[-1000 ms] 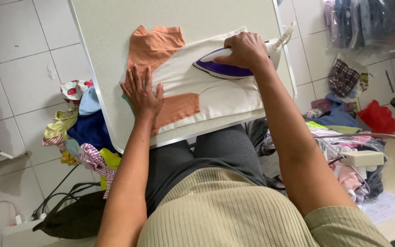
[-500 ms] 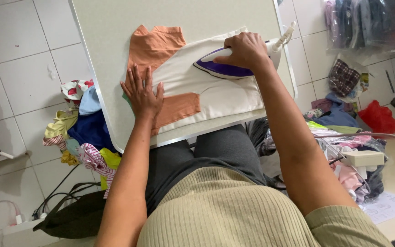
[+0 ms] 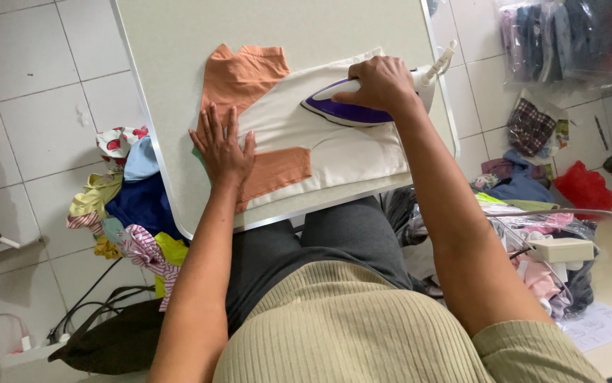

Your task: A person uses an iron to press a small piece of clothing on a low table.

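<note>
Ironing entry: right hand (image 3: 382,83) grips purple steam iron (image 3: 348,110) on cream-and-orange shirt (image 3: 334,145); left hand (image 3: 222,145) flat, fingers spread; best kept clear, fabric taut

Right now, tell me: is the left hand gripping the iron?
No, the left hand lies flat on the garment; the right hand grips the iron.

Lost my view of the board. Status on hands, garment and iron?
Right hand shut on purple iron, soleplate on cream garment. Left hand flat, pinning orange sleeve. Nothing blocking.
</note>
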